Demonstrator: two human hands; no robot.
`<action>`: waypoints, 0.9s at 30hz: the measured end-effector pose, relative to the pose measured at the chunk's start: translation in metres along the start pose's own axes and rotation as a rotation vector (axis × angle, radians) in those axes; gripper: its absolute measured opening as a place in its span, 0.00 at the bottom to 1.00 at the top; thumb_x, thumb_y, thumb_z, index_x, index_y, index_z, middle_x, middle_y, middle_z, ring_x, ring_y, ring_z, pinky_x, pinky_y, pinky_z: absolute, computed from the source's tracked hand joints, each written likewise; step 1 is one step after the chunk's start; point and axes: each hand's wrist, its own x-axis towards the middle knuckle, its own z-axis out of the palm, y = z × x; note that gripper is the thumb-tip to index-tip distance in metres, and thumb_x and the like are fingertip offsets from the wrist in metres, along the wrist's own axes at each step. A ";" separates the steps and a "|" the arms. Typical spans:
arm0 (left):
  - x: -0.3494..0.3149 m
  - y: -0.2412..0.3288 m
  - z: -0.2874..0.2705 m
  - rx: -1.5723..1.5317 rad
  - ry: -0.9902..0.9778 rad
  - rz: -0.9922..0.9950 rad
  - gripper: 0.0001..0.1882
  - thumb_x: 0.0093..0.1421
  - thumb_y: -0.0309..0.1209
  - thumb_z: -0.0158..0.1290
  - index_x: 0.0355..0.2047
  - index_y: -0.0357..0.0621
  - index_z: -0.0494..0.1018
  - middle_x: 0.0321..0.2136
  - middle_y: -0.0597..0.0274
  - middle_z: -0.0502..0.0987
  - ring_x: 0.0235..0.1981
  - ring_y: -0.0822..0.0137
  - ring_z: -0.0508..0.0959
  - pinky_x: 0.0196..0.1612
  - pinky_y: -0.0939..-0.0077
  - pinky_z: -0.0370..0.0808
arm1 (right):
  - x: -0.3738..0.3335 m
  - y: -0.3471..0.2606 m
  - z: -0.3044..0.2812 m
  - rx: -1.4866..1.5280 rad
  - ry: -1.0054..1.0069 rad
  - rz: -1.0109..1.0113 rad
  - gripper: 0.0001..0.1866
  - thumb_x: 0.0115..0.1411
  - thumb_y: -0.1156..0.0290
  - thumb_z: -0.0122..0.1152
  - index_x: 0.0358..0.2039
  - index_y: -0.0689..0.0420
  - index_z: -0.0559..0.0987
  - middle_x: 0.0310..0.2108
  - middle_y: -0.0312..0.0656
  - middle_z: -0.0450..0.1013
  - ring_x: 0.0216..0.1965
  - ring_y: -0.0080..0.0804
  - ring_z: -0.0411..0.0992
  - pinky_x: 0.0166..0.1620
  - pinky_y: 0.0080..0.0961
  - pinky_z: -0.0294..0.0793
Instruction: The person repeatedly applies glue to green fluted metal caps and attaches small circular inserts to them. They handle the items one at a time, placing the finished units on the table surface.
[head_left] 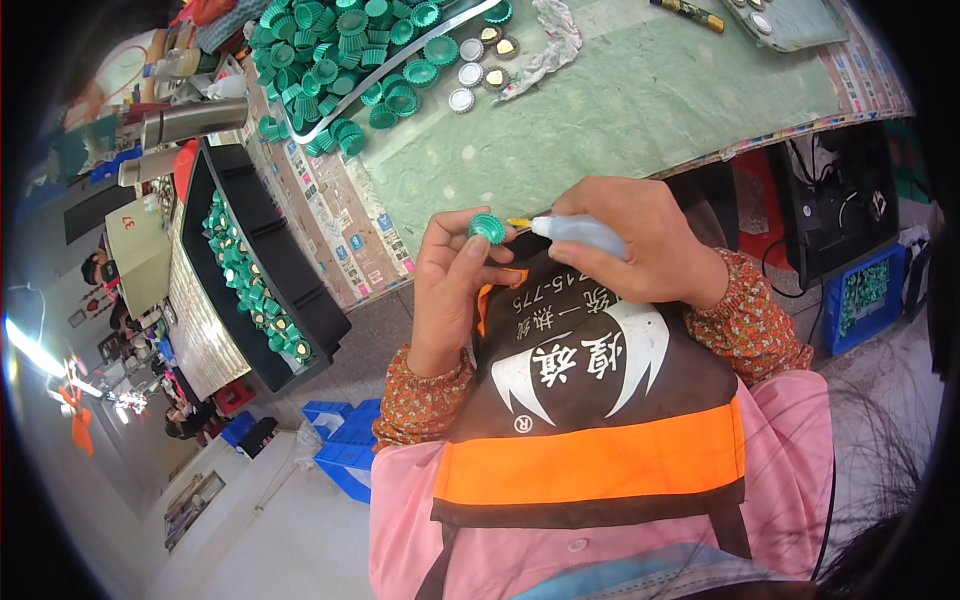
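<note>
My left hand [446, 285] pinches a small green fluted cap [487, 228] between thumb and fingers, its hollow side tilted up. Wrapped round a translucent squeeze bottle [582, 234] is my right hand [645, 232]. The bottle lies nearly level, and its thin yellow nozzle [518, 222] points left, right beside the cap's rim. I cannot tell whether the tip touches it. Both hands are above the brown apron [590, 350] at the table's front edge.
Green caps [330, 65] are heaped in and around a clear tray at the far left. Beside them lie several white and gold-centred discs [470, 75] and a crumpled tissue [550, 50]. A black bin [265, 230] of filled green caps stands left. A blue crate [865, 300] is at right.
</note>
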 end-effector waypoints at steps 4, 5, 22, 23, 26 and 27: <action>-0.001 -0.002 0.001 0.115 0.032 0.045 0.17 0.70 0.29 0.50 0.56 0.36 0.66 0.45 0.50 0.78 0.42 0.70 0.80 0.41 0.72 0.86 | -0.001 0.000 0.004 -0.034 -0.036 -0.015 0.15 0.57 0.63 0.70 0.39 0.56 0.75 0.26 0.47 0.73 0.28 0.50 0.74 0.30 0.42 0.71; -0.001 -0.002 0.001 0.133 0.031 0.053 0.17 0.70 0.29 0.50 0.56 0.36 0.66 0.45 0.50 0.78 0.42 0.70 0.80 0.41 0.72 0.86 | -0.001 0.000 0.005 -0.037 -0.040 -0.018 0.16 0.57 0.63 0.69 0.39 0.56 0.75 0.25 0.47 0.73 0.28 0.50 0.74 0.30 0.42 0.71; 0.002 -0.001 0.004 0.298 0.044 0.315 0.21 0.64 0.19 0.55 0.56 0.41 0.64 0.55 0.51 0.72 0.51 0.67 0.76 0.47 0.70 0.84 | 0.008 0.017 -0.026 0.276 0.168 0.331 0.13 0.61 0.70 0.68 0.44 0.60 0.79 0.36 0.35 0.77 0.38 0.17 0.72 0.41 0.19 0.72; 0.003 -0.001 0.002 0.298 0.039 0.353 0.22 0.63 0.19 0.56 0.56 0.41 0.64 0.55 0.51 0.72 0.51 0.66 0.76 0.47 0.70 0.84 | 0.011 0.023 -0.031 0.234 0.223 0.339 0.13 0.62 0.69 0.67 0.44 0.60 0.79 0.36 0.36 0.77 0.38 0.18 0.72 0.42 0.20 0.72; 0.006 0.003 -0.002 0.243 0.030 0.396 0.22 0.63 0.18 0.55 0.55 0.41 0.64 0.56 0.49 0.71 0.51 0.66 0.76 0.47 0.70 0.84 | 0.018 0.051 -0.046 0.028 0.340 0.296 0.13 0.64 0.66 0.64 0.45 0.60 0.78 0.36 0.39 0.77 0.39 0.26 0.73 0.44 0.25 0.72; 0.007 0.004 -0.003 0.216 0.030 0.397 0.22 0.63 0.18 0.55 0.55 0.41 0.64 0.56 0.49 0.71 0.51 0.66 0.76 0.47 0.69 0.84 | 0.021 0.058 -0.049 -0.053 0.369 0.271 0.13 0.65 0.65 0.63 0.45 0.60 0.78 0.36 0.40 0.77 0.39 0.28 0.73 0.44 0.27 0.72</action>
